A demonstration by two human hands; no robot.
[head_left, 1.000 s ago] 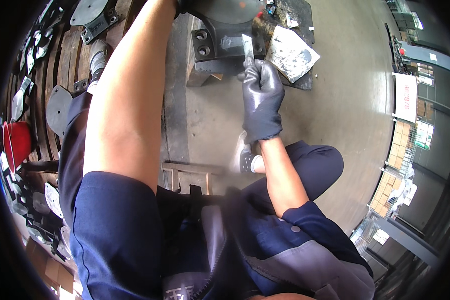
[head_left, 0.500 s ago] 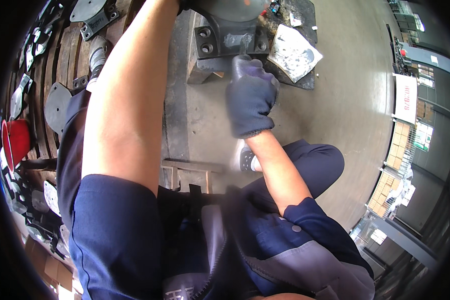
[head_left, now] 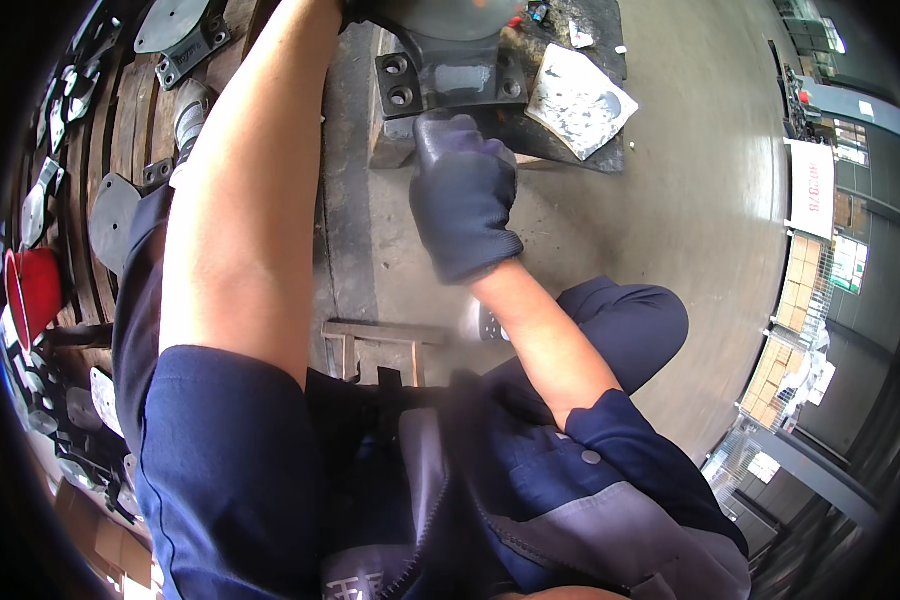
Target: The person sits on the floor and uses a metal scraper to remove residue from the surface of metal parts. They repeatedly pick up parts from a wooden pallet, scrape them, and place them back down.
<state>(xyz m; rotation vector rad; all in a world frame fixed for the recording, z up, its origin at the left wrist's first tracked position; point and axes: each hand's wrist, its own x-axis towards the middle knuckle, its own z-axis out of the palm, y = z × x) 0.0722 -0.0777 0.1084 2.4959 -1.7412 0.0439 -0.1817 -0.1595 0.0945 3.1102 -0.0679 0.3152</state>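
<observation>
Right hand in a dark knit glove, back of hand up, fingers curled down tight at the near edge of a dark metal casting. Fingertips hidden under the glove and blurred; cannot tell whether they clamp a tool or just press on the metal. The casting sits straight ahead of the knuckles, touching them, with two round bolt holes on its flange just left of the fingers. It rests on a wooden block on the concrete floor.

Left hand out of view past the top edge; only the bare left forearm shows, running up beside the casting's left side. Its grip cannot be seen.

Right of the gloved hand, near but apart: a crumpled grey-white sheet on a dark mat. Far left of the forearm: wooden slats with flat grey metal parts lying on them, and a red container at the edge. Below the wrist: a small wooden frame between the knees, navy work trousers, and a shoe tip just beside the right forearm.
</observation>
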